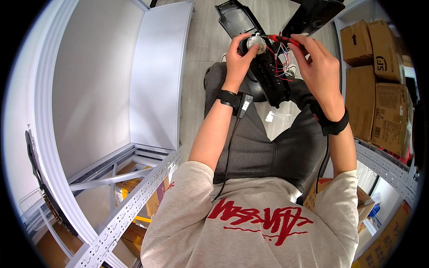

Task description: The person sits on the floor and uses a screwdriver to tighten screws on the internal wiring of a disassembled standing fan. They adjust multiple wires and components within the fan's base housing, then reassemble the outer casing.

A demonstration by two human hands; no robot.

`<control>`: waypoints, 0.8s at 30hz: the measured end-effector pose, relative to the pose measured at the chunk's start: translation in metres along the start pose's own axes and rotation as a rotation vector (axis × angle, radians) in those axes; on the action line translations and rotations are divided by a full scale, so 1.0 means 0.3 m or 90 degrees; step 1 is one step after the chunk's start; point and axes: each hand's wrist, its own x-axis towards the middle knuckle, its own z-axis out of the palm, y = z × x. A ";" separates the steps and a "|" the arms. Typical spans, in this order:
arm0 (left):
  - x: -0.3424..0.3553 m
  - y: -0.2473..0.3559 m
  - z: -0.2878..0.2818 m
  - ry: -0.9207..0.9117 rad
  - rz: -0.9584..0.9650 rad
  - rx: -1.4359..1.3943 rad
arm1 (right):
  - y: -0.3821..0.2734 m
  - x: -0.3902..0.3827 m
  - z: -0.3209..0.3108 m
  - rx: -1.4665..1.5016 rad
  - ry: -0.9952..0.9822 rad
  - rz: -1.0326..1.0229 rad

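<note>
My left hand is closed round a small round silvery part, thumb across its face, near the upper end of a long black plastic housing. My right hand grips a red and black screwdriver held sideways, its tip at the top of the round part. Red, blue and white wires loop between the round part and the housing, which slants between my knees. Straps with a small box and cables are on both wrists. The exact contact at the screwdriver tip is too small to tell.
A white shelving unit stands at my left over a perforated metal beam. Stacked cardboard boxes fill the rack at my right. A second black plastic piece lies beyond the housing on the grey wood-look floor. More boxes sit low on both sides.
</note>
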 end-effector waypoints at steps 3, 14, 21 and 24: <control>0.001 -0.009 -0.001 0.000 0.008 -0.005 | 0.005 0.006 0.008 0.005 0.005 -0.004; 0.010 -0.044 -0.010 0.007 0.075 0.077 | 0.021 0.038 0.012 -0.001 -0.014 0.011; 0.008 -0.024 -0.008 0.016 0.035 0.067 | 0.023 0.039 0.011 -0.015 -0.059 0.026; 0.007 -0.022 -0.008 0.016 0.037 0.051 | 0.022 0.047 0.014 -0.176 -0.089 0.034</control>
